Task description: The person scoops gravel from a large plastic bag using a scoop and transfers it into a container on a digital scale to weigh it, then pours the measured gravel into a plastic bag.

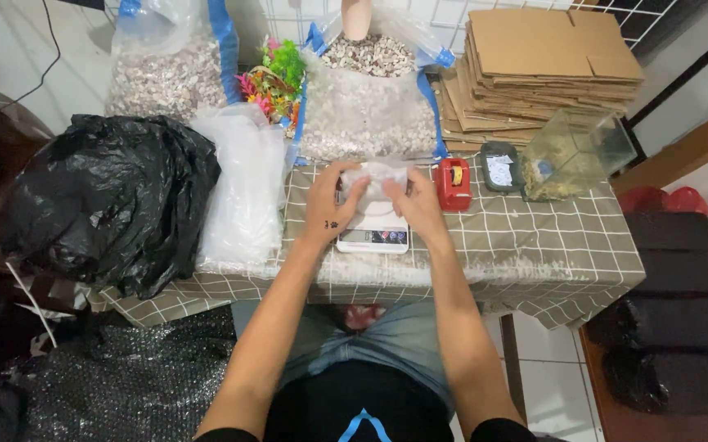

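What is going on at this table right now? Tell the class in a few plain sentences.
A person's left hand and right hand grip a small clear bag over a white scale on a checked cloth. Behind it stand two big bags of pebbles, one with a scoop in it. A red tape dispenser and stacked cardboard lie to the right, a black sack to the left.

Your table, draped in a grey-green checked cloth [534, 245], carries: white digital scale [374, 233], red tape dispenser [454, 184], clear glass tank [575, 151], stacked flat cardboard [534, 65], black plastic bag [108, 200].
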